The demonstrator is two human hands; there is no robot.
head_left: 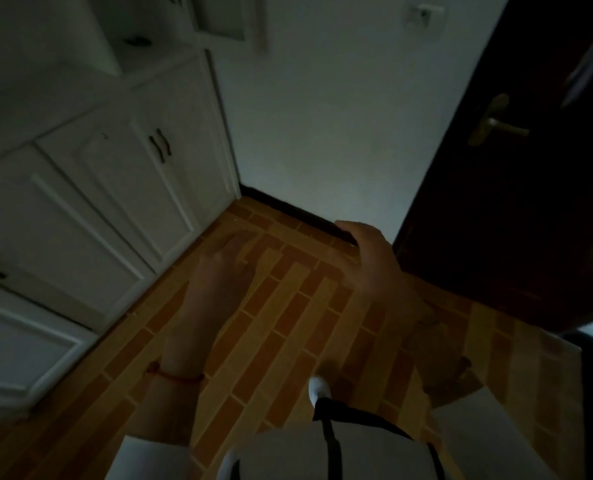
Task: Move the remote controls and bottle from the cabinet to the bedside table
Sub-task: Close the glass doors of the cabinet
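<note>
Ahead, both hands empty over floor (288, 306).

White sleeves on both arms, cuffs ending short of the wrists. A thin red string bracelet (175, 375) circles the left wrist at seven o'clock. White top with black trim, and one white shoe (319, 389) at six o'clock.

A dark wooden door (517, 188) stands open at the right, and everything else sits to its left. Its brass lever handle (492, 121) points toward the white wall (323, 116) just beside it. High on that wall is a pale switch plate (423, 13). A black skirting board (288, 209) runs along the wall's foot. Below the door spreads a floor (281, 306) of orange and tan brick-pattern tiles.
</note>
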